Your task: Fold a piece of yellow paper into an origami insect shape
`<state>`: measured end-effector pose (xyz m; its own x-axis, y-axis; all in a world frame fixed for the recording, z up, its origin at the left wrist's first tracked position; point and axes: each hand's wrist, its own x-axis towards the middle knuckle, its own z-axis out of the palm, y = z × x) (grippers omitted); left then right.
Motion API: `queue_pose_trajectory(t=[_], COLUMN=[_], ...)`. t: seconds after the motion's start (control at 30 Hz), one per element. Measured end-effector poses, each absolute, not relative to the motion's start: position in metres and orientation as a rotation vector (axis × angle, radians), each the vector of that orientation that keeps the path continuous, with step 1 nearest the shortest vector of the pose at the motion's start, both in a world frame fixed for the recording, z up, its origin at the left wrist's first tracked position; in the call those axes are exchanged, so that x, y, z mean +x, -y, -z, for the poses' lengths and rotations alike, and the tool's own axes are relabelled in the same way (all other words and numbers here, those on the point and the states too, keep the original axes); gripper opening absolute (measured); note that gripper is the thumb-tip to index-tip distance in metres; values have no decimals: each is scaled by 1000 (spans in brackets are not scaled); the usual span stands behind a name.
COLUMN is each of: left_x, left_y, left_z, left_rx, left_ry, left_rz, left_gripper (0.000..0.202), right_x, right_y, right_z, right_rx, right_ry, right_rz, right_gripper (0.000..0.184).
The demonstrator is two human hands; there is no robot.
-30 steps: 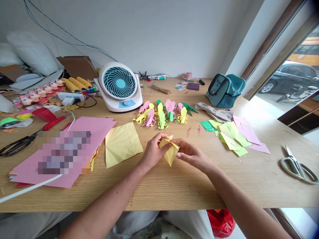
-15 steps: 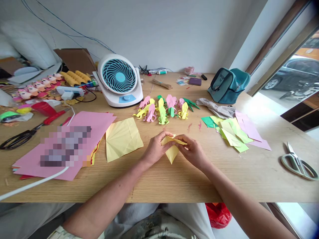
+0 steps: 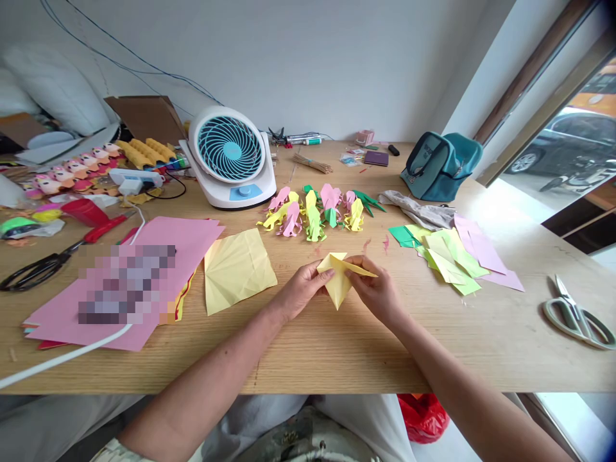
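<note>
Between my two hands, just above the table (image 3: pixel 298 359), is a piece of folded yellow paper (image 3: pixel 339 292) with its point toward me and a flap standing out to the right. My left hand (image 3: pixel 308 289) pinches its left side, thumb on top. On the right, my right hand (image 3: pixel 375 282) grips the flap between thumb and fingers; some fingertips are hidden behind the paper. A creased yellow sheet (image 3: pixel 238 273) lies flat to the left of my hands. Beyond them stands a cluster of folded paper figures (image 3: pixel 312 215) in pink, yellow and green.
To the left are a stack of pink paper (image 3: pixel 183 244), red-handled scissors (image 3: pixel 72 247) and a white fan (image 3: pixel 231 154). Green and pink paper scraps (image 3: pixel 447 253), another pair of scissors (image 3: pixel 575 317) and a teal bag (image 3: pixel 440 167) lie to the right.
The folded yellow paper has turned so its front face opens toward me, with the flap swung out to the right. My left thumb has shifted to its left side; my right hand moved slightly right.
</note>
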<state>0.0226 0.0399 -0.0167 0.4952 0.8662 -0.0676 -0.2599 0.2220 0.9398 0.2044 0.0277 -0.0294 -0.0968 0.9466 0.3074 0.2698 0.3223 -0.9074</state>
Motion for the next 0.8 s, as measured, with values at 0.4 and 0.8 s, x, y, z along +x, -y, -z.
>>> queue_pose_trajectory(t=[0.4,0.8], left_x=[27,26], left_y=[-37,-39], left_z=[19,20], left_rx=[1117,1178], left_ry=[-806,-845], left_rz=[-989,-1006], left_gripper=[48,32], right_x=[199,195], right_y=[-27,-30], right_z=[17,23], right_rx=[-1199,-1195], right_ry=[1376,1309], right_rz=[-1020,-1195], right_gripper=[49,54])
